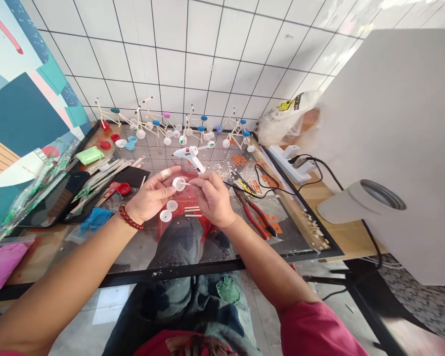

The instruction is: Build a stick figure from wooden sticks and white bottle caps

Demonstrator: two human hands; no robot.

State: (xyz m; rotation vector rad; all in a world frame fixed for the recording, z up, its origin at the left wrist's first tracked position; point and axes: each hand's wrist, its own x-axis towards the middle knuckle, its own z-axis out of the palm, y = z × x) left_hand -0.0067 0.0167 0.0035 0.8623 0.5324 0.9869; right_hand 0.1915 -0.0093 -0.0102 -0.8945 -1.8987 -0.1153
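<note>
My left hand [152, 195] pinches a white bottle cap [178, 183] between thumb and fingers above the glass table [141, 247]. My right hand [212, 197] is closed on a thin wooden stick [186, 184] whose tip meets the middle of that cap. Two more white caps [168, 211] lie on the glass just below my left hand, and a few short sticks [192, 211] lie next to them. A white glue gun [190, 154] stands just beyond my hands.
Several stick-and-cap bicycle models [170, 126] line the tiled wall. Red and blue caps [114, 141] and sticks lie at the left, red pliers [257, 217] at the right, beside a power strip [289, 163] and a plastic bag [285, 118]. A grey pipe [359, 200] juts out at right.
</note>
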